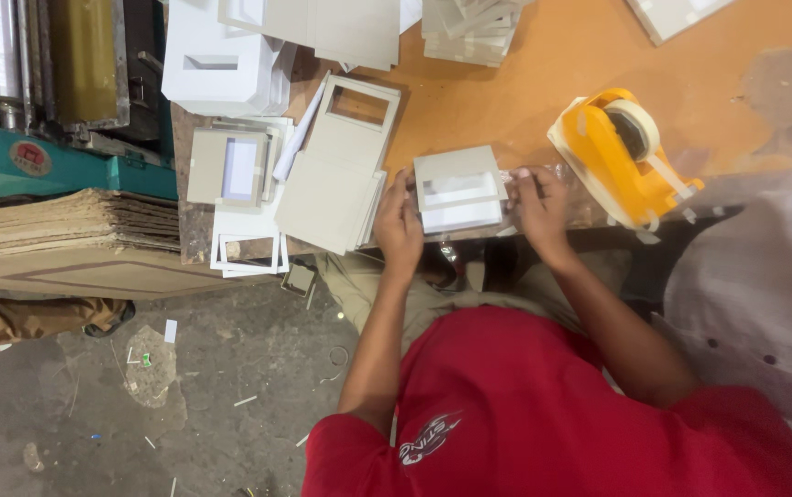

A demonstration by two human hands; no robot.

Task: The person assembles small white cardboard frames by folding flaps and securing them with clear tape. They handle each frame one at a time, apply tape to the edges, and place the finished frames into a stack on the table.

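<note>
Both my hands hold a small grey cardboard box piece with a window cut-out [458,189] at the near edge of the orange table [525,74]. My left hand [399,225] grips its left side, thumb on top. At the right side, my right hand [538,207] pinches the edge, where a strip of clear tape seems to lie. My red shirt fills the bottom of the view.
A yellow tape dispenser [621,152] stands just right of my right hand. Grey window-cut cardboard pieces [336,170] and frames [230,167] are stacked to the left, white boxes [216,60] behind them. A teal machine [9,156] and stacked brown boards [55,221] are far left. A pale cloth [764,285] lies to the right.
</note>
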